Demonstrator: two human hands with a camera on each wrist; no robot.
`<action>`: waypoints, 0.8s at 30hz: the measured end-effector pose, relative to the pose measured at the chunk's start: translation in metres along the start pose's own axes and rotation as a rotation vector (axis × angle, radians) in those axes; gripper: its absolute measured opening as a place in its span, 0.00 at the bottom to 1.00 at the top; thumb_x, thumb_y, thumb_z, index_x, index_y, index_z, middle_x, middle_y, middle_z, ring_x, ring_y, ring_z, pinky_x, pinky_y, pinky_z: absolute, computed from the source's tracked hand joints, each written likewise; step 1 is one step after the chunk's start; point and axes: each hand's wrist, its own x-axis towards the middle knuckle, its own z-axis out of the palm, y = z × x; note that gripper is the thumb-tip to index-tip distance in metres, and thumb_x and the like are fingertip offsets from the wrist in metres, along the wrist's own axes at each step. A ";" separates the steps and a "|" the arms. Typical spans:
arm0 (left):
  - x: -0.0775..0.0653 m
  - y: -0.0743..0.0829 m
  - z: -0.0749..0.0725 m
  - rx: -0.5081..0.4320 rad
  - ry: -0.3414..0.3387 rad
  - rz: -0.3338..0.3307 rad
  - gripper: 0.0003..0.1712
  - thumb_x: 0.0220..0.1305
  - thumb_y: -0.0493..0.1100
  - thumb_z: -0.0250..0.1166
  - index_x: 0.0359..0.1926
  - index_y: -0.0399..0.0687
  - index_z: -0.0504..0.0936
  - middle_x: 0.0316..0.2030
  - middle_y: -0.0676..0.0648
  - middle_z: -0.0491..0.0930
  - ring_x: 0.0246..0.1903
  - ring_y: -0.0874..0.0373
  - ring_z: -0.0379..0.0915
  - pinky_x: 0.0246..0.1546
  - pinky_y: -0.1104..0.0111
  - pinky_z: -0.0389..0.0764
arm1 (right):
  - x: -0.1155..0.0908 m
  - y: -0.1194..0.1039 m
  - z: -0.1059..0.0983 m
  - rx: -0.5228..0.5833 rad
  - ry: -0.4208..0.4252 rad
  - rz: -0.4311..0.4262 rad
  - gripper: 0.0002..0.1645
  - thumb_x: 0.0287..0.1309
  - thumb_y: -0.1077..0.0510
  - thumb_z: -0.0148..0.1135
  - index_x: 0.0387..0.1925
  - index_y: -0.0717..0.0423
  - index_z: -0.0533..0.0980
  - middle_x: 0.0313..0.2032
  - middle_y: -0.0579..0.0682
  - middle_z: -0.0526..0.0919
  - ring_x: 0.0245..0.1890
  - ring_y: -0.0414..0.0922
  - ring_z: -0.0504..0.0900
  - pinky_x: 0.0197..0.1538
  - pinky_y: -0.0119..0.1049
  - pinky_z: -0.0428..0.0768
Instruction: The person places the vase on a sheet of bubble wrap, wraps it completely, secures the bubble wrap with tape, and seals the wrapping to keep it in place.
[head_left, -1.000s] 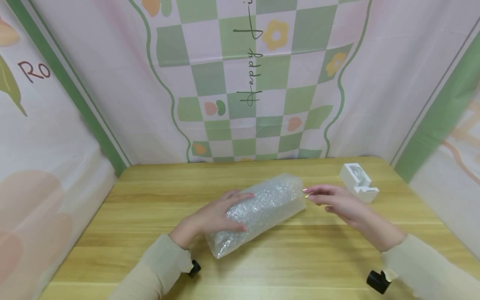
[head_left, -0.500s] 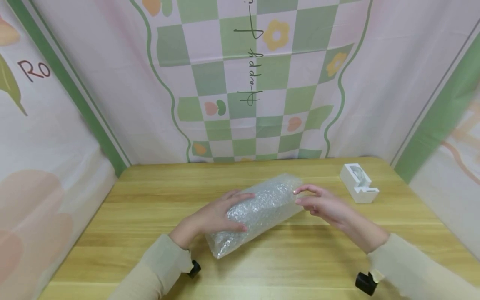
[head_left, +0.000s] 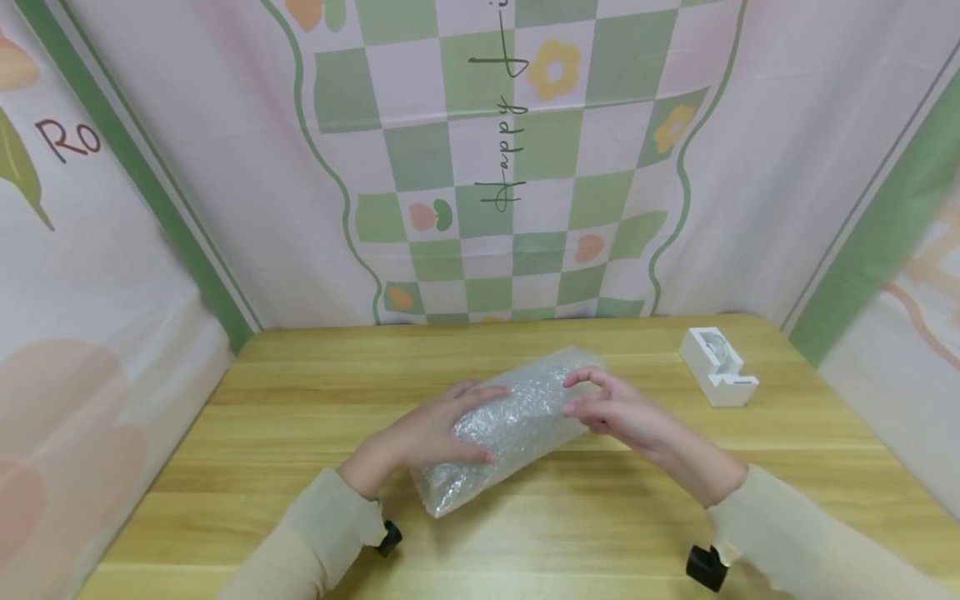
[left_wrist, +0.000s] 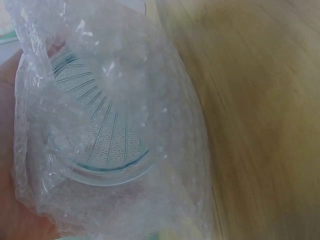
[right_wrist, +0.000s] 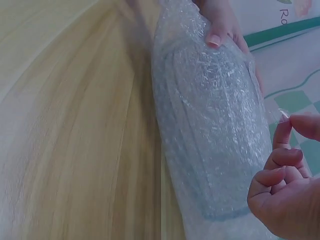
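A bundle of bubble wrap (head_left: 517,408) lies slantwise on the table. Through its end, the left wrist view shows the round ridged base of a clear glass vessel (left_wrist: 107,120). My left hand (head_left: 438,425) grips the bundle's near left end, thumb on the front side and fingers over the top. Above the bundle's far right end is my right hand (head_left: 618,408). In the right wrist view its thumb and index finger pinch a small piece of clear tape (right_wrist: 283,114), while the other fingers are curled.
A white tape dispenser (head_left: 716,367) with a clear roll stands at the back right of the wooden table (head_left: 315,358). Printed curtains (head_left: 487,167) hang behind the table and along both sides.
My right hand has moved left from beside the dispenser, with the tape, to over the bundle's right end. The left hand and the bundle have stayed in place.
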 end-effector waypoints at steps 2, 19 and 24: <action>0.000 0.000 0.000 0.008 0.000 0.003 0.48 0.62 0.65 0.70 0.78 0.84 0.54 0.81 0.48 0.45 0.72 0.38 0.57 0.60 0.35 0.71 | 0.003 0.000 0.005 0.013 -0.008 0.002 0.18 0.69 0.64 0.59 0.55 0.59 0.64 0.19 0.38 0.65 0.21 0.36 0.61 0.31 0.30 0.63; 0.001 0.002 -0.001 0.078 -0.013 0.009 0.46 0.63 0.68 0.67 0.78 0.84 0.56 0.81 0.45 0.44 0.69 0.36 0.63 0.59 0.35 0.72 | 0.013 0.012 0.018 0.025 -0.003 0.033 0.14 0.68 0.64 0.59 0.47 0.56 0.62 0.19 0.39 0.68 0.20 0.34 0.62 0.25 0.27 0.59; 0.002 0.003 -0.001 0.089 -0.016 0.011 0.46 0.63 0.69 0.67 0.78 0.84 0.56 0.81 0.46 0.44 0.69 0.36 0.62 0.59 0.34 0.72 | 0.012 0.012 0.021 0.054 0.031 0.041 0.15 0.68 0.66 0.59 0.40 0.52 0.61 0.19 0.38 0.70 0.20 0.34 0.61 0.24 0.28 0.57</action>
